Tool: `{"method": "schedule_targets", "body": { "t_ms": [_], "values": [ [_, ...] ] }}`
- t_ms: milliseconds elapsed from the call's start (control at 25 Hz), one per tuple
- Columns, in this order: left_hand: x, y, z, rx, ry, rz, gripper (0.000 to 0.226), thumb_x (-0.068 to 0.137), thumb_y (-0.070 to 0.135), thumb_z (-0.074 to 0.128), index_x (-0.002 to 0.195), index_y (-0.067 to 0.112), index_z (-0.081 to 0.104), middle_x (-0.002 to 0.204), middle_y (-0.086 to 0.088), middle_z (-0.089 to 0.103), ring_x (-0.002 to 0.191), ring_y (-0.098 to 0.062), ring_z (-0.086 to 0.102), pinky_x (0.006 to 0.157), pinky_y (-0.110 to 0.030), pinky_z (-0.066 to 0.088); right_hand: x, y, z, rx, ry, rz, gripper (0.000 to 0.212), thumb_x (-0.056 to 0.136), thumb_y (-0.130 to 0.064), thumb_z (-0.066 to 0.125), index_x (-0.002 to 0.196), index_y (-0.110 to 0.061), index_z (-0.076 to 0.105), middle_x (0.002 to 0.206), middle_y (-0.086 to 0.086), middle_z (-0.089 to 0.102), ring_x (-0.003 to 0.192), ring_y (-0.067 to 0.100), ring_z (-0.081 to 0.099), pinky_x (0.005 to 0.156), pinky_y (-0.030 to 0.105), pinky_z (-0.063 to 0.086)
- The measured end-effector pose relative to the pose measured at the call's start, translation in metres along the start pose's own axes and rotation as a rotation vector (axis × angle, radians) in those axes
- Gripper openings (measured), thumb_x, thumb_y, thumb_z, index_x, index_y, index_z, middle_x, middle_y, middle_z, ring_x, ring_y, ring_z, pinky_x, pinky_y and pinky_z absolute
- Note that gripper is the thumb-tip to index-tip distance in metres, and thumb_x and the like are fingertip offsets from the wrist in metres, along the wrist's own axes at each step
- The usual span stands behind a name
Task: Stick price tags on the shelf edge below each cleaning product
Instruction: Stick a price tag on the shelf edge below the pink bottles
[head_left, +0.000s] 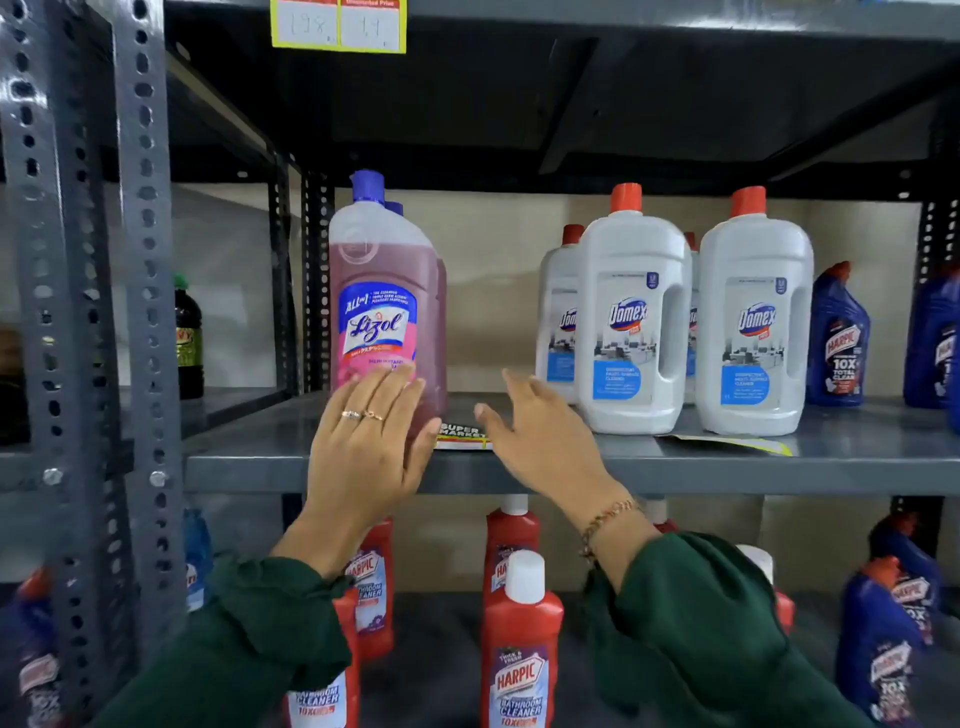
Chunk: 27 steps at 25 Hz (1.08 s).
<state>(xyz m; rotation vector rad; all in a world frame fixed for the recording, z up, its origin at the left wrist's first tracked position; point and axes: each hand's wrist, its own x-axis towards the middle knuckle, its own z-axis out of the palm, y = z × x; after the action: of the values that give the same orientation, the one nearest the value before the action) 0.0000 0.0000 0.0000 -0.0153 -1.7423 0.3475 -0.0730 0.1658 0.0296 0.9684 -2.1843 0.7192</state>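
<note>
A pink Lizol bottle (382, 296) with a blue cap stands on the grey middle shelf (727, 470). My left hand (371, 441) is spread flat in front of the bottle's base, fingers apart. A price tag (462, 436) printed "SUPER MARKET" lies flat on the shelf top between my hands. My right hand (540, 436) hovers open just right of that tag, holding nothing. Another yellow-edged tag (727, 442) lies on the shelf under the white Domex bottles (631, 322). Two tags (337, 26) hang on the upper shelf edge.
Blue Harpic bottles (839, 343) stand at the shelf's right end. Red Harpic bathroom cleaner bottles (522, 649) fill the lower shelf below my arms. Perforated grey uprights (145, 312) rise on the left, with a dark bottle (188, 338) on the neighbouring rack.
</note>
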Motion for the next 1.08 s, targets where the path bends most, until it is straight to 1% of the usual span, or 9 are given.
{"method": "schedule_targets", "body": {
  "t_ms": [120, 200, 320, 440, 600, 680, 800, 920, 1080],
  "values": [
    [-0.021, -0.007, 0.005, 0.046, 0.017, 0.035, 0.037, 0.094, 0.033, 0.041, 0.093, 0.003, 0.063, 0.097, -0.017, 0.067, 0.087, -0.034, 0.06, 0.072, -0.043, 0.043, 0.01, -0.004, 0.012, -0.208, -0.29, 0.088, 0.047, 0.094, -0.044, 0.028, 0.118, -0.009, 0.049, 0.124, 0.019, 0.055, 0.114, 0.033, 0.047, 0.094, 0.044, 0.035],
    [-0.03, -0.009, 0.004, 0.091, -0.021, 0.073, 0.038, 0.095, 0.032, 0.038, 0.082, 0.005, 0.061, 0.084, -0.015, 0.066, 0.073, -0.032, 0.058, 0.06, -0.04, 0.04, 0.012, -0.003, 0.011, -0.193, -0.344, 0.117, 0.042, 0.093, -0.041, 0.031, 0.114, -0.01, 0.05, 0.12, 0.018, 0.057, 0.108, 0.034, 0.05, 0.09, 0.043, 0.037],
    [-0.033, -0.009, 0.001, 0.099, -0.041, 0.064, 0.035, 0.095, 0.031, 0.039, 0.082, 0.006, 0.059, 0.08, -0.013, 0.065, 0.069, -0.03, 0.057, 0.058, -0.039, 0.035, 0.009, -0.002, 0.014, -0.094, -0.067, 0.091, 0.023, 0.086, -0.028, 0.05, 0.103, -0.013, 0.054, 0.11, 0.013, 0.058, 0.099, 0.031, 0.054, 0.087, 0.041, 0.043],
    [-0.035, -0.003, -0.003, -0.114, -0.057, -0.114, 0.046, 0.096, 0.042, 0.031, 0.109, 0.005, 0.053, 0.102, -0.016, 0.064, 0.088, -0.031, 0.057, 0.072, -0.039, 0.039, -0.004, -0.007, 0.01, 0.342, 0.279, 0.082, 0.013, 0.082, -0.007, 0.06, 0.09, -0.017, 0.059, 0.096, 0.003, 0.058, 0.077, 0.008, 0.056, 0.076, 0.026, 0.045],
    [-0.029, -0.001, -0.023, -0.756, -0.164, -0.374, 0.058, 0.09, 0.055, 0.036, 0.136, 0.018, 0.033, 0.125, -0.004, 0.051, 0.117, -0.018, 0.046, 0.094, -0.038, 0.042, -0.037, -0.023, 0.005, 0.681, 0.236, 0.021, 0.033, 0.08, -0.009, 0.068, 0.111, -0.02, 0.061, 0.094, -0.01, 0.067, 0.085, -0.001, 0.063, 0.076, 0.019, 0.052],
    [-0.028, -0.009, -0.033, -0.799, -0.188, -0.401, 0.045, 0.089, 0.051, 0.043, 0.129, 0.029, 0.04, 0.114, 0.003, 0.058, 0.108, -0.011, 0.053, 0.088, -0.037, 0.048, -0.045, -0.029, 0.009, 0.622, 0.204, -0.083, 0.037, 0.078, -0.009, 0.071, 0.113, -0.014, 0.063, 0.108, 0.001, 0.069, 0.095, 0.002, 0.061, 0.083, 0.018, 0.051],
    [-0.029, -0.023, -0.046, -0.709, -0.19, -0.35, 0.032, 0.089, 0.039, 0.053, 0.119, 0.032, 0.048, 0.096, 0.018, 0.062, 0.095, 0.001, 0.055, 0.082, -0.018, 0.044, -0.046, -0.031, 0.023, 0.454, 0.209, -0.253, 0.019, 0.076, -0.011, 0.07, 0.096, -0.01, 0.071, 0.119, 0.01, 0.063, 0.103, 0.004, 0.053, 0.085, 0.003, 0.038],
    [-0.034, -0.031, -0.045, -0.582, -0.227, -0.168, 0.026, 0.088, 0.031, 0.051, 0.098, 0.012, 0.067, 0.092, 0.005, 0.067, 0.092, 0.002, 0.051, 0.083, -0.013, 0.04, -0.048, -0.034, 0.034, 0.4, 0.2, -0.286, 0.015, 0.079, -0.015, 0.063, 0.089, -0.008, 0.073, 0.119, 0.011, 0.064, 0.09, 0.015, 0.066, 0.086, 0.016, 0.046],
    [-0.049, -0.037, -0.04, -0.501, -0.263, -0.145, 0.03, 0.09, 0.026, 0.045, 0.089, 0.006, 0.067, 0.112, -0.007, 0.064, 0.103, -0.013, 0.053, 0.098, -0.029, 0.036, -0.049, -0.037, 0.045, 0.174, 0.226, -0.361, 0.014, 0.078, -0.014, 0.061, 0.078, -0.006, 0.073, 0.113, 0.016, 0.067, 0.108, 0.034, 0.059, 0.101, 0.053, 0.038]
  ]
}}
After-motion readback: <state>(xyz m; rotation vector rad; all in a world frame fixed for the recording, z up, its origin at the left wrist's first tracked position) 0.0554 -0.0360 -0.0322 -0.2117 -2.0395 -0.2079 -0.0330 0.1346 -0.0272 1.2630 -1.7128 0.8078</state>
